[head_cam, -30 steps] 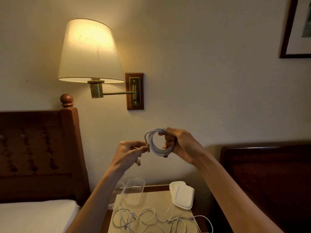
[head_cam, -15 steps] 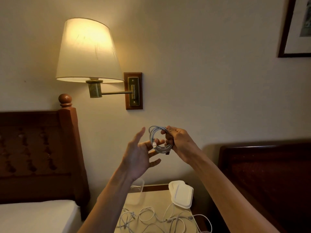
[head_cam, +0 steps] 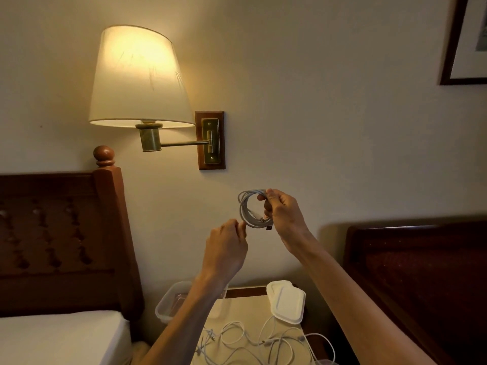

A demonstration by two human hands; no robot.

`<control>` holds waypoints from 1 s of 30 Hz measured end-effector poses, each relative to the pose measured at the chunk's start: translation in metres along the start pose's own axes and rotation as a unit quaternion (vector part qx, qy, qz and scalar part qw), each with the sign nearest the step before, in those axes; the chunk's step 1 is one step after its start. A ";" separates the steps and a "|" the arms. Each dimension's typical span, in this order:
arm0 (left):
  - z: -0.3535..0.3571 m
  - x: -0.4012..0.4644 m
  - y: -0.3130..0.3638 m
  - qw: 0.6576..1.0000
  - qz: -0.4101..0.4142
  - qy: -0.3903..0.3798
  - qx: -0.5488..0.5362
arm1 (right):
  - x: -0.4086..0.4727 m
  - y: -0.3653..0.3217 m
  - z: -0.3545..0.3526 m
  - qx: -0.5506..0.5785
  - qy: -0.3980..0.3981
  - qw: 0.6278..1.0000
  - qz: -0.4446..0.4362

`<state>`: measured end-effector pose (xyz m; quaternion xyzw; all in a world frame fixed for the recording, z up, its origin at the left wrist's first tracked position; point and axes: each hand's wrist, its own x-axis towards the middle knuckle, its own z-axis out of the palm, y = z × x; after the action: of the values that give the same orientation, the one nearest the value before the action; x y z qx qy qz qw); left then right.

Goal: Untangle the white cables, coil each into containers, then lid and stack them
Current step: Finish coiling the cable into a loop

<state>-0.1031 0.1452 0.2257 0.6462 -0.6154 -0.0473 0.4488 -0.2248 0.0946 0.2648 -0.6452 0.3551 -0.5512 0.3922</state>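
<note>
The left hand [head_cam: 226,248] has dropped and curled at the coil's lower-left edge; whether it pinches is unclear. The right hand [head_cam: 283,213] grips the coiled white cable [head_cam: 249,209]; a clear container [head_cam: 168,304] waits directly below, nearer the left.

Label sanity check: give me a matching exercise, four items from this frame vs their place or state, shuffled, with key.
1. coiled cable
2. lids
3. clear container
4. loose cables

A. tangled on the nightstand
B. stacked, right rear of the nightstand
C. held up in the right hand
D. left rear of the nightstand, partly behind the left forearm

Pairs: 1-C, 2-B, 3-D, 4-A
</note>
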 end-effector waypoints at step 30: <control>-0.003 -0.004 0.009 0.988 -0.114 0.008 -0.101 | -0.007 0.012 0.016 0.041 -0.010 0.999 0.014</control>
<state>-0.1089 0.1516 0.2316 0.6640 -0.5260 -0.1551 0.5083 -0.2098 0.0972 0.2502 -0.6288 0.3372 -0.5533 0.4299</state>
